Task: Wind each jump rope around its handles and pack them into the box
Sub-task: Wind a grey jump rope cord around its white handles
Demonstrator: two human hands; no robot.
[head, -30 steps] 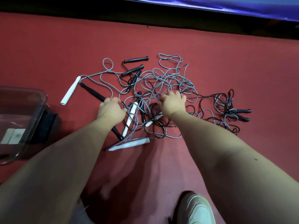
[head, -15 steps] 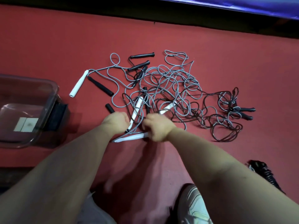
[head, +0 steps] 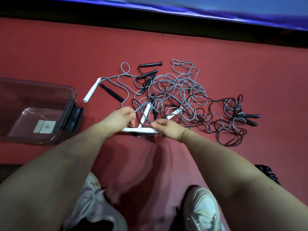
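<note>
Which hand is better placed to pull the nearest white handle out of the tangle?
Right. The right hand is curled over the end of the handle, while the left hand pinches a grey cord and would have to let go first.
</note>
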